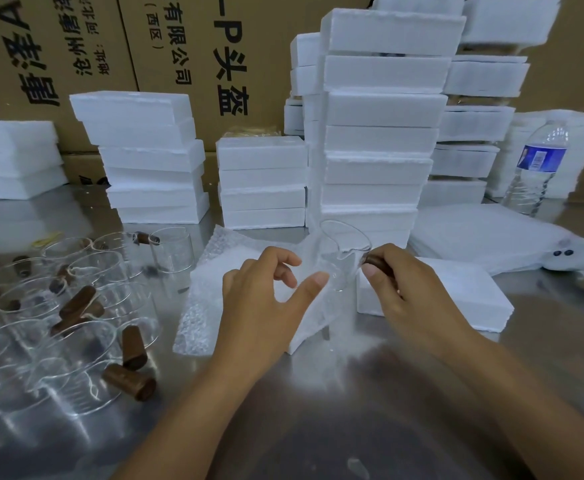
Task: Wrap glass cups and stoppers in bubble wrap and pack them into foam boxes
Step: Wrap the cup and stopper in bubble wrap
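Brown stopper [375, 261] pinched by my right hand [411, 292] beside the glass cup [344, 247]; left hand [266, 296] fingers curl loosely, grip unclear.

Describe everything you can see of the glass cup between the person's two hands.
The glass cup is clear, thin-walled and cylindrical, with a round open rim and a small pouring lip. It looks empty and sits tilted over the bubble wrap. The thumb of the left hand lies against its lower side; the right hand pinches a brown stopper beside its lip. What bears its weight is unclear.
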`<state>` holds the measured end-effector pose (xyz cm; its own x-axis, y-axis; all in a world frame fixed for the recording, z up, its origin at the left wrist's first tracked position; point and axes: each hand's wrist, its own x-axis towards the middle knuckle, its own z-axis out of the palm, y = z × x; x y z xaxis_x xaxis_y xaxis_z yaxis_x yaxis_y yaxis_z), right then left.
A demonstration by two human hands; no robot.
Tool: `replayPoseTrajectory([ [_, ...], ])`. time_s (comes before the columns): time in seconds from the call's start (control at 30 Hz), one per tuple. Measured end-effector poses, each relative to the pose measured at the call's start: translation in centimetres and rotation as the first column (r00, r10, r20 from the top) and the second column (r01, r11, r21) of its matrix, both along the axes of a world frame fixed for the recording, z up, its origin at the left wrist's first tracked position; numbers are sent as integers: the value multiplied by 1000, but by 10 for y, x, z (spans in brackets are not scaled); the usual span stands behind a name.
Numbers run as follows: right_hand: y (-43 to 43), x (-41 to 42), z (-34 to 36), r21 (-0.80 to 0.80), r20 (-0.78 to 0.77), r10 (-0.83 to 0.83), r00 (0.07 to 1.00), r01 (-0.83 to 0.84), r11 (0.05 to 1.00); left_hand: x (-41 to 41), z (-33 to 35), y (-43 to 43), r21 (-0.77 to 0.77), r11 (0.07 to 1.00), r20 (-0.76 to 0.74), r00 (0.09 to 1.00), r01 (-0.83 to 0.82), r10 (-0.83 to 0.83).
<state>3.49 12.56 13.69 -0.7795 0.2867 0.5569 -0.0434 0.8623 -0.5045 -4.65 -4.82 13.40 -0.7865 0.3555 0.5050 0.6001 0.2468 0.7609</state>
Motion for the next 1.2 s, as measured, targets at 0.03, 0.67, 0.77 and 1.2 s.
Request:
replayPoseTrajectory([
  [0.03,-1,0,0,-1,-1,14,1000,-14,1000,0,0,0,-3,1000,-15,1000,-9,9],
  [0.67,-14,3,8,-214,4,25,1000,-23,977,0,10,-1,341,940,36,999,-20,8],
  [0.77,-15,2,11,-380,-2,-6,1000,4,925,3,10,-1,290,957,-42,999,7,5],
  [1.2,-23,0,15,-585,255,150,955,29,811,11,7,3,274,961,-124,992,47,-13],
])
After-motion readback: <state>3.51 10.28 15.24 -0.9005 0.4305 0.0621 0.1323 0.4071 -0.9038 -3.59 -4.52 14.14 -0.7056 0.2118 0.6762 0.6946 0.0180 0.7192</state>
